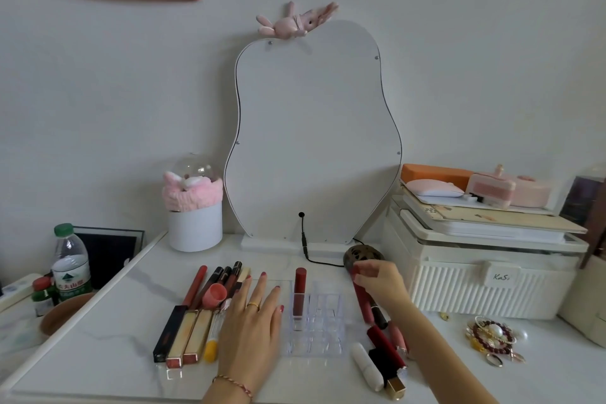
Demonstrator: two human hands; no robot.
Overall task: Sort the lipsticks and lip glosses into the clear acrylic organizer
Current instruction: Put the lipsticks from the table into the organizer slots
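The clear acrylic organizer (323, 326) sits on the white table in front of me. One dark red lip gloss (299, 293) stands upright in its back left slot. My left hand (252, 318) lies flat and open on the table just left of the organizer, partly over a row of lip glosses (193, 315). My right hand (382, 282) is right of the organizer, fingers closed on the top of a long dark red lip gloss (362, 302) that leans over a pile of lipsticks (385, 354).
A curvy white mirror back (311, 141) with a black cable stands behind. A white cup with a pink headband (195, 207) is back left, a water bottle (70, 264) far left. A ribbed white storage box (488, 275) and beaded bracelets (492, 338) are at right.
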